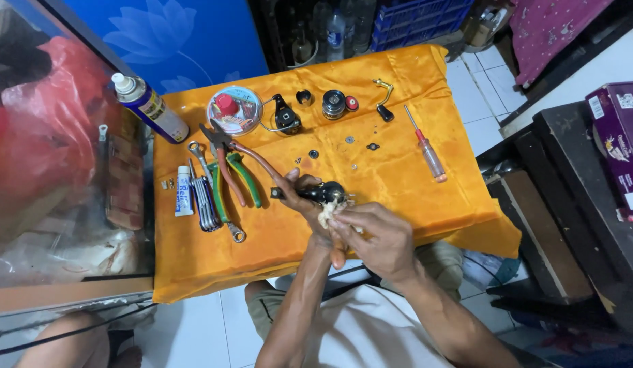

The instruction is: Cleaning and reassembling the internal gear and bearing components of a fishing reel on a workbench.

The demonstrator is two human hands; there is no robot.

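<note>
My left hand grips a small black metal part just above the near side of the orange cloth. My right hand presses a wad of pale tissue against that part from below right. Both hands overlap, so the underside of the part is hidden. Pliers with red and green handles lie just left of my left hand.
The orange cloth covers a small table. On it lie a spray can, a round tin, black parts, a round knob, a red-handled screwdriver, wrenches, a small tube and tiny washers. A dark shelf stands right.
</note>
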